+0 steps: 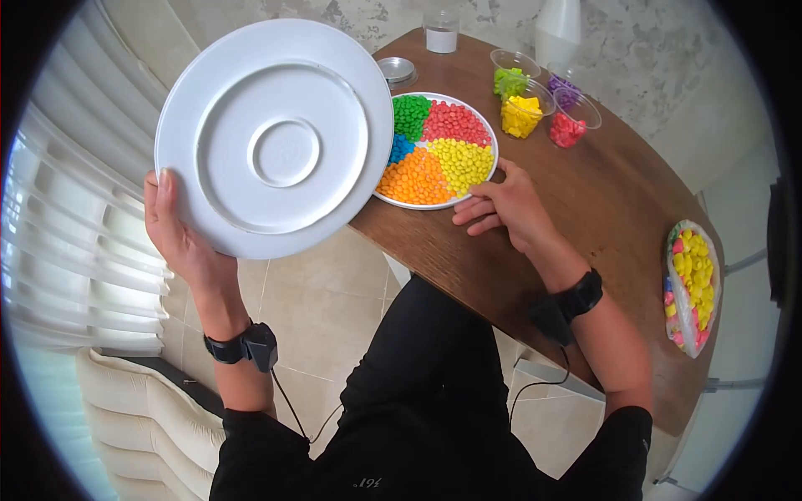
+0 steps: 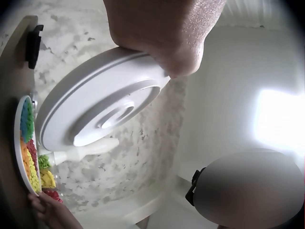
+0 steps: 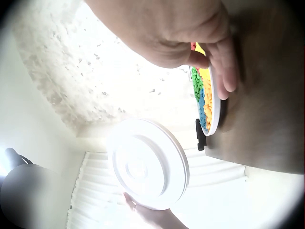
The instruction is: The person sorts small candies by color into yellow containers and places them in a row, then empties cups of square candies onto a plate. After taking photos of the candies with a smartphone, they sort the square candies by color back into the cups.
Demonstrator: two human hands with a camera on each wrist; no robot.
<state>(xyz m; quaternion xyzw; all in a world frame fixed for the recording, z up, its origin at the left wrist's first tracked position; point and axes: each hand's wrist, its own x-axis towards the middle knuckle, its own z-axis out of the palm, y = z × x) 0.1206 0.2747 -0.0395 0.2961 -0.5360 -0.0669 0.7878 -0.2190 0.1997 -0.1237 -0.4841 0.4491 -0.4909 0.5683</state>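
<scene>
The large white plate [image 1: 284, 150] is smooth and faintly glossy, a round disc with two concentric raised rings. It is tilted up beside the table, the left hand [image 1: 180, 227] gripping its edge with the thumb across the face. The right hand [image 1: 514, 200] pinches the rim of a shallow white tray [image 3: 216, 107], fingers bent and nearly closed. The tray rests at the edge of the brown, grained wooden table [image 1: 601, 192], its small rounded candies [image 1: 415, 178] set in green, red, yellow, orange and blue wedges. Clear cups [image 1: 521, 117] hold chunkier pieces.
</scene>
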